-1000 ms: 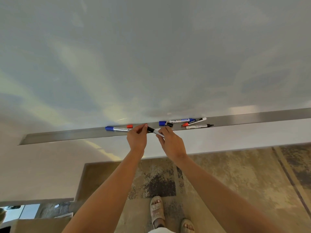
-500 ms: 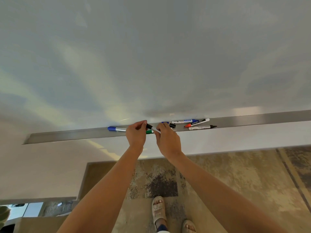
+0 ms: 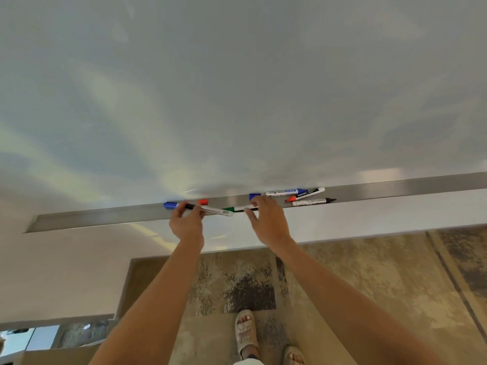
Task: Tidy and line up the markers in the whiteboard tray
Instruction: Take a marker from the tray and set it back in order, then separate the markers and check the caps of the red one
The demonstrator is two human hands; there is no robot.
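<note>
Black-capped marker (image 3: 208,208) lengthwise along tray (image 3: 105,217)

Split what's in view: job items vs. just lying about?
Job:
- tray
- markers: black in left hand, green under right hand, three at right
- loose caps: red, blue

Lying about:
- whiteboard
- rug
- sandals

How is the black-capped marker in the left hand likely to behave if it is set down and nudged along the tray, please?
The black-capped marker looks like a round, slim barrel, so it would probably roll on the smooth metal tray. It seems stiff and light: the left hand holds it by one end and it stays straight. It angles towards the tray's front edge, so a careless nudge might tip it off.
</note>
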